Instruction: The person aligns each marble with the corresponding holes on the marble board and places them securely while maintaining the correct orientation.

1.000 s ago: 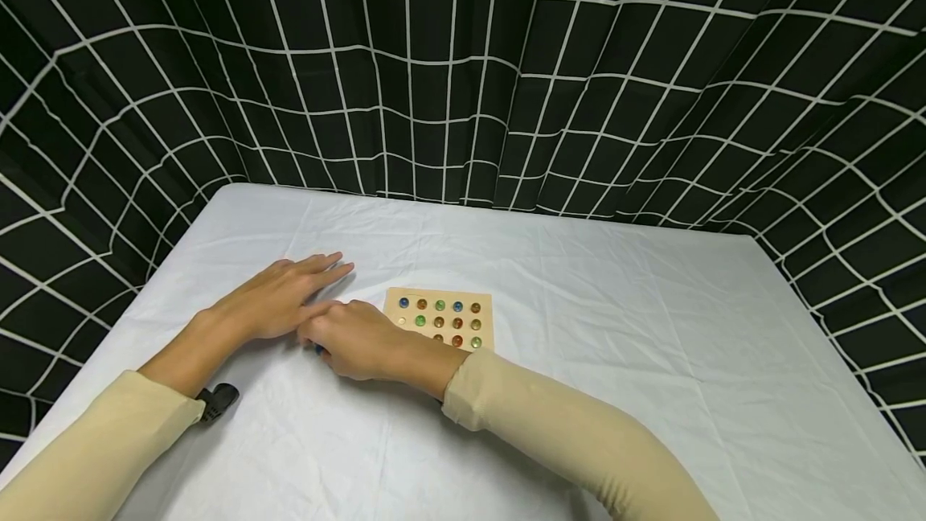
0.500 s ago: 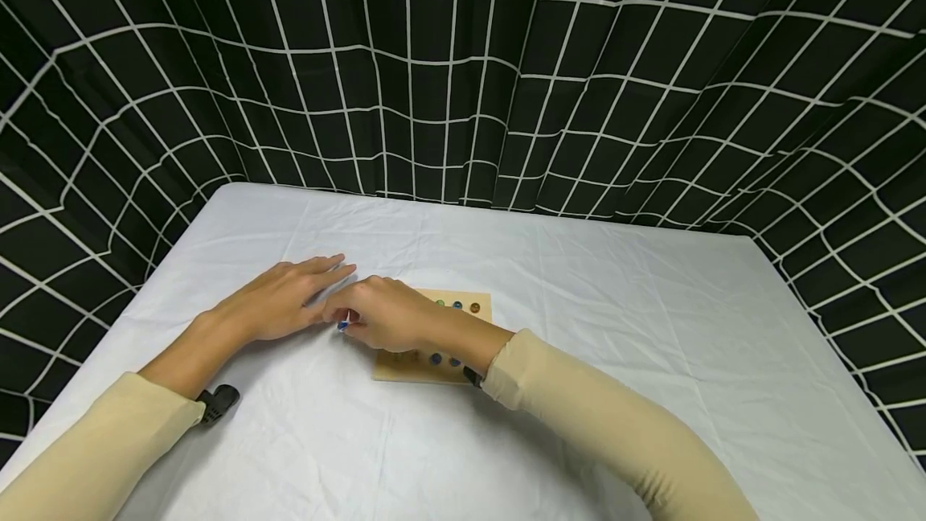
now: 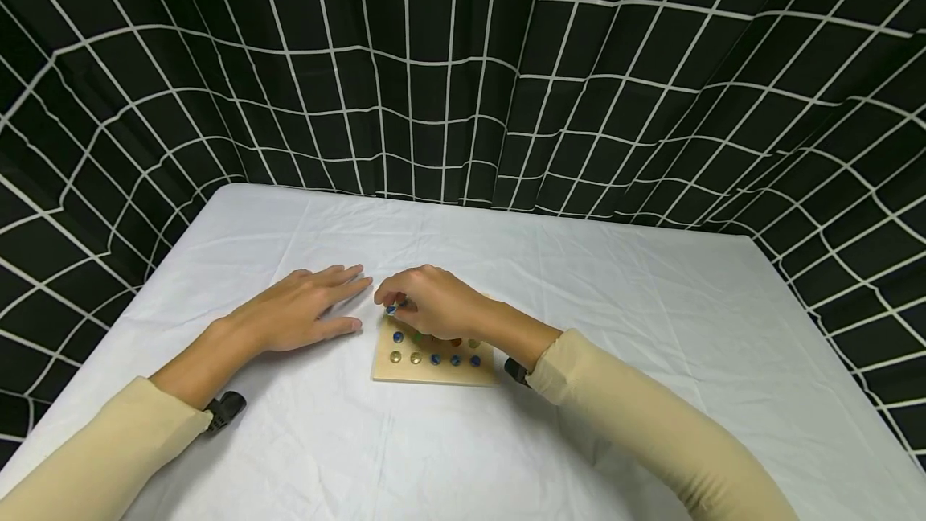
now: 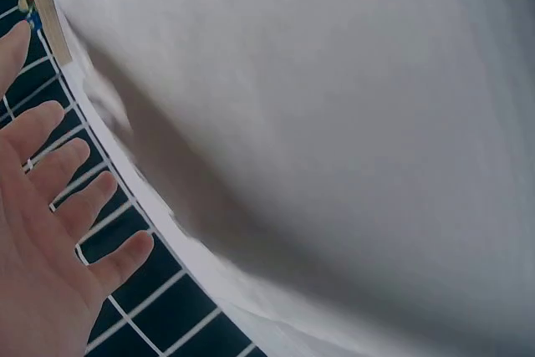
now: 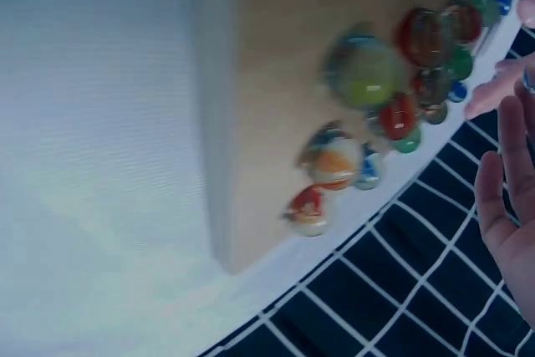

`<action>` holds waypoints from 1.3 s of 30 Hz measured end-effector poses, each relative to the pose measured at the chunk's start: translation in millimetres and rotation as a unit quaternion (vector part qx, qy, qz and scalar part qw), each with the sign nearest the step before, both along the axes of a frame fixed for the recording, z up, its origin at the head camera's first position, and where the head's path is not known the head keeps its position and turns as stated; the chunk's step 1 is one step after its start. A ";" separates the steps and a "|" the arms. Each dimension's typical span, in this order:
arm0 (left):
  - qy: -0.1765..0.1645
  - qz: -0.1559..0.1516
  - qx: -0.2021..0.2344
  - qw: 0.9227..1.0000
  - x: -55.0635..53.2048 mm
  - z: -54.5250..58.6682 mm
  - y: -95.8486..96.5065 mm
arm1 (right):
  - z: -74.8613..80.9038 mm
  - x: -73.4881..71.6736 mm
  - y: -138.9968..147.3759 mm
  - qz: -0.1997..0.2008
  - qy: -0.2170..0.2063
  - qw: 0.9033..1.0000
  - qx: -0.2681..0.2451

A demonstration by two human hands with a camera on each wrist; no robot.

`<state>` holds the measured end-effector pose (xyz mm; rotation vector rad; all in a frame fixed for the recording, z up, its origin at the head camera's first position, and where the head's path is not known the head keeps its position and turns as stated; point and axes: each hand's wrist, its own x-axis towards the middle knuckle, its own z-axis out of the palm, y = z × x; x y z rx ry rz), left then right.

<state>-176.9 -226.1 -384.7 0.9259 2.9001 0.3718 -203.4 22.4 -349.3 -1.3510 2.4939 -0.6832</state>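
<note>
Between thumb and fingertips, my right hand [image 3: 443, 302] pinches a blue marble [image 3: 391, 310] over the far left corner of a wooden board [image 3: 383, 371]. The board carries rows of marbles in its hollows, among them a blue marble [image 3: 398, 337] near its left edge and a pale golden marble [image 3: 395, 357] in the front row. This hand and forearm cover much of the board's far part. To the left of the board lies my left hand [image 3: 307, 308], fingers spread and straight, holding nothing. The left wrist view shows its palm [image 4: 38, 232] and spread fingers.
A white cloth [image 3: 622, 304] covers the table, with a grid-patterned dark curtain [image 3: 448, 71] behind it. Seen from the right wrist, red, green, orange and blue marbles stand up from the board [image 5: 259, 123]. A dark device [image 3: 227, 408] is strapped at the left wrist.
My right hand has carried the blue marble from beside the left hand rightward to the board's far left corner. The left hand has shifted slightly right, its thumb now in full view.
</note>
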 end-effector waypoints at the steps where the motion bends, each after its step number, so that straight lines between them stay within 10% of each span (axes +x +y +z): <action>1: -0.001 -0.003 -0.001 1.000 0.3 -0.2 1.7 | -1.2 -0.3 1.6 -0.005 0.004 1.000 0.004; 39: -0.022 -0.030 -0.044 0.998 6.6 -5.2 23.2 | -22.3 2.4 3.6 -0.022 0.044 0.998 0.043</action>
